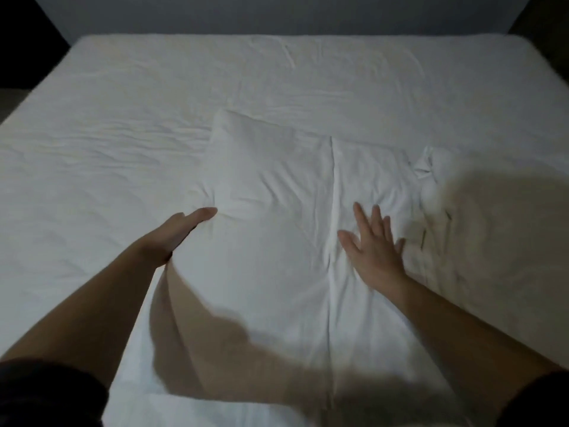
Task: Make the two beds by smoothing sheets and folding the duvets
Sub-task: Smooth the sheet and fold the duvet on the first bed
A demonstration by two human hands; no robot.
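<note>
we count 1 bed [66,61] in view, covered by 1 white sheet [338,75]. on it we see 1 folded white duvet [277,192], with 1 long crease [332,211] running down it. we count 2 hands, the left hand [180,231] and the right hand [374,251], and 2 dark sleeves, the left sleeve [46,396] and the right sleeve [542,402]. behind the bed we see 1 grey wall [277,13].

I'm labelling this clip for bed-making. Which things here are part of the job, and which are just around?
In use: folded duvet, wrinkled sheet beneath it, left hand at its edge, right hand flat on it.
Just there: grey wall, dark shape beyond the far left corner.
</note>
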